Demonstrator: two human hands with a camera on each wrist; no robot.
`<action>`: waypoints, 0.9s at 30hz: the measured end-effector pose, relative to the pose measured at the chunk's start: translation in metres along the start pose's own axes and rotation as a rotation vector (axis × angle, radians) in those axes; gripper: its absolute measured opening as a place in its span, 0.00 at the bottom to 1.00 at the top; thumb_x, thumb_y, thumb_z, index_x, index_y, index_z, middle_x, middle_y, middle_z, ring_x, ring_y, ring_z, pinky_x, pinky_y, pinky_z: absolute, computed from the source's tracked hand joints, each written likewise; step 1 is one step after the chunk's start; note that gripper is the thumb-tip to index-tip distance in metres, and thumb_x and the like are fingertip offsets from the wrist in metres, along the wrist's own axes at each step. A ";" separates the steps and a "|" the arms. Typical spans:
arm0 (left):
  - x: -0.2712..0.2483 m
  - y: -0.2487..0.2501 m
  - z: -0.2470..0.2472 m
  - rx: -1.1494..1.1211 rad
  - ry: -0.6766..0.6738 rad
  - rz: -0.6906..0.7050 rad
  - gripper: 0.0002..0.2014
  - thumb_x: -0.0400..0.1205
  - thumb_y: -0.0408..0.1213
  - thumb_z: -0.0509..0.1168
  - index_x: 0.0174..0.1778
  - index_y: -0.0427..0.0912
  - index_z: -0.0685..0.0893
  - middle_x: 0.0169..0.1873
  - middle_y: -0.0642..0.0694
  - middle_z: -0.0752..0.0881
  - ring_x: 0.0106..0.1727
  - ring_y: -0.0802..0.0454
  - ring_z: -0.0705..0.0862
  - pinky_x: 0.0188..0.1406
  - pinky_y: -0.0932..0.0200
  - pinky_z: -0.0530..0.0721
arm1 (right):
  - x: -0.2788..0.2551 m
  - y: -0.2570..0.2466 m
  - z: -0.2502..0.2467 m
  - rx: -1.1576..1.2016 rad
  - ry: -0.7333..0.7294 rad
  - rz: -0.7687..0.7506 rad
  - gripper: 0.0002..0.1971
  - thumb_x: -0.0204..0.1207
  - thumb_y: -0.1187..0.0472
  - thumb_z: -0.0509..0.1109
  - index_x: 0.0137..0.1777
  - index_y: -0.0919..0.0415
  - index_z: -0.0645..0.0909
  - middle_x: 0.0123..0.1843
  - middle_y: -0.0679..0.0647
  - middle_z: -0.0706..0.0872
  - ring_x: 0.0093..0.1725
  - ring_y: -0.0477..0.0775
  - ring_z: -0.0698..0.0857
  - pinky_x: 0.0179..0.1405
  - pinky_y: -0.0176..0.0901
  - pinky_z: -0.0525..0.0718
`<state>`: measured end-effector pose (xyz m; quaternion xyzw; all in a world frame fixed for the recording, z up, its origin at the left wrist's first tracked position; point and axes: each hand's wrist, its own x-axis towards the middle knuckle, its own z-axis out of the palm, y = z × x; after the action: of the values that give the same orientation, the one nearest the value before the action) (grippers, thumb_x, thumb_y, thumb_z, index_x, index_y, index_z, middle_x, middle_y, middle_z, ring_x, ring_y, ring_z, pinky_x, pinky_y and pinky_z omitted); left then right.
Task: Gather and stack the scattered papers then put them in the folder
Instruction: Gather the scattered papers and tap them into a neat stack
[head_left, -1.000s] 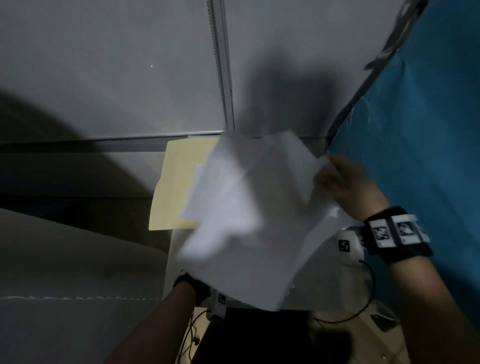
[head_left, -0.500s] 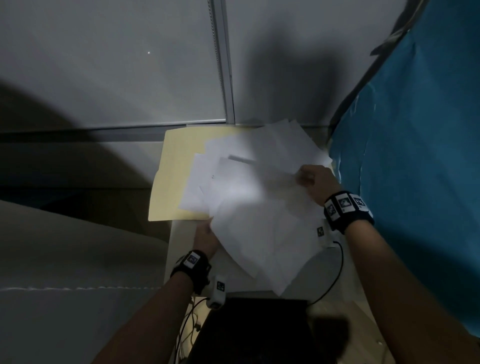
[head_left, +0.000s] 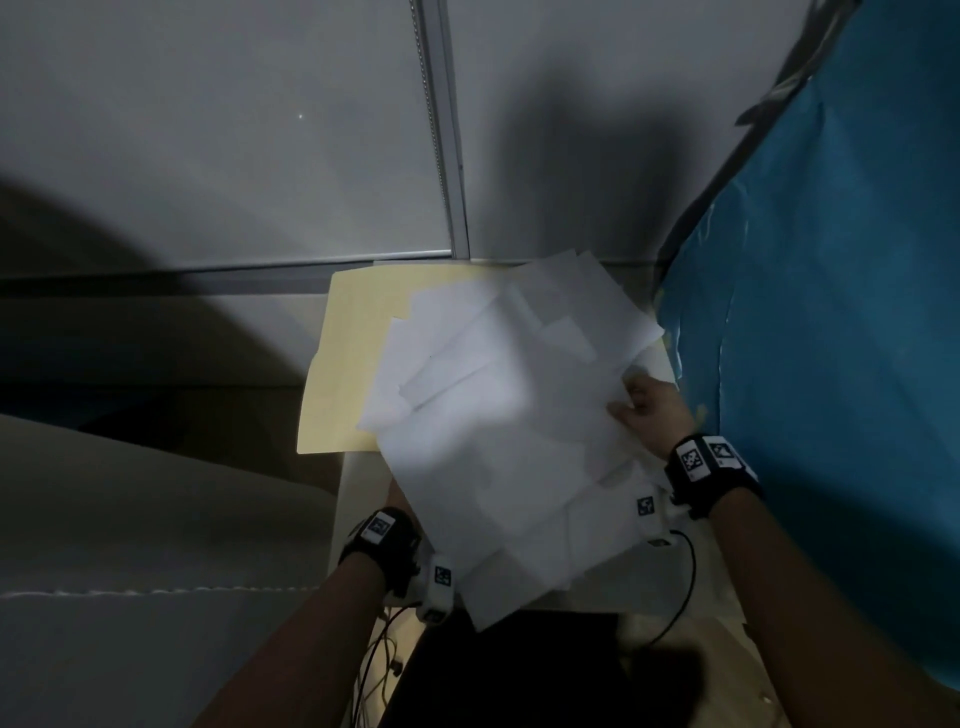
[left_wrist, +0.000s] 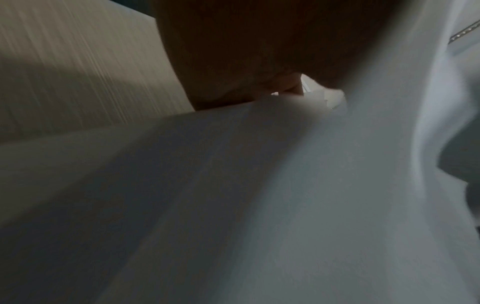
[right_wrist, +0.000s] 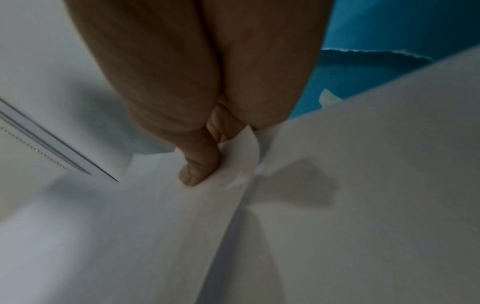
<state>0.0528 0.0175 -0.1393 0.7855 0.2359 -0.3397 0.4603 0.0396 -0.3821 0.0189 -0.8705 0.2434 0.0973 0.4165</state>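
A loose, uneven pile of white papers (head_left: 509, 415) lies askew over a cream folder (head_left: 348, 364) on a small white table (head_left: 358, 488). My right hand (head_left: 647, 413) grips the pile's right edge; in the right wrist view the thumb (right_wrist: 200, 164) presses on top of a sheet (right_wrist: 363, 185) with the fingers beneath. My left hand (left_wrist: 270, 86) is hidden under the pile's lower left corner in the head view, where only its wrist band (head_left: 382, 530) shows. In the blurred left wrist view its fingers curl at a paper edge (left_wrist: 233, 115).
A blue cloth (head_left: 831, 364) hangs close on the right. A grey blind with a bead chain (head_left: 434, 130) is behind the table. A beige cushion (head_left: 130, 519) lies to the left, with a black object (head_left: 519, 670) and cables (head_left: 374, 660) below.
The pile came down from mid-air onto the folder. My right hand slid down to the pile's right edge, and my left hand went under the lower left corner.
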 end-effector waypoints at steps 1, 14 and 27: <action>-0.008 0.009 -0.001 -0.018 0.015 0.068 0.32 0.83 0.57 0.73 0.82 0.63 0.68 0.82 0.49 0.72 0.78 0.42 0.72 0.80 0.41 0.75 | 0.000 0.005 0.005 -0.017 -0.021 0.027 0.22 0.71 0.52 0.80 0.62 0.61 0.85 0.51 0.54 0.91 0.51 0.58 0.91 0.49 0.41 0.86; -0.075 0.073 0.009 -0.105 0.163 0.283 0.18 0.76 0.37 0.68 0.24 0.48 0.68 0.22 0.46 0.66 0.35 0.50 0.61 0.37 0.50 0.62 | 0.005 -0.005 -0.004 -0.117 -0.165 -0.141 0.10 0.75 0.65 0.79 0.54 0.53 0.90 0.48 0.45 0.91 0.48 0.47 0.90 0.53 0.42 0.85; -0.081 0.066 0.011 -0.112 0.292 0.174 0.12 0.83 0.31 0.75 0.41 0.22 0.86 0.30 0.28 0.84 0.43 0.50 0.81 0.36 0.58 0.69 | 0.023 -0.004 -0.004 -0.339 -0.136 -0.011 0.02 0.79 0.60 0.71 0.44 0.54 0.82 0.45 0.53 0.85 0.49 0.60 0.86 0.49 0.45 0.82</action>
<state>0.0407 -0.0278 -0.0456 0.8170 0.2498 -0.1674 0.4920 0.0618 -0.3906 0.0154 -0.9210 0.1900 0.1935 0.2797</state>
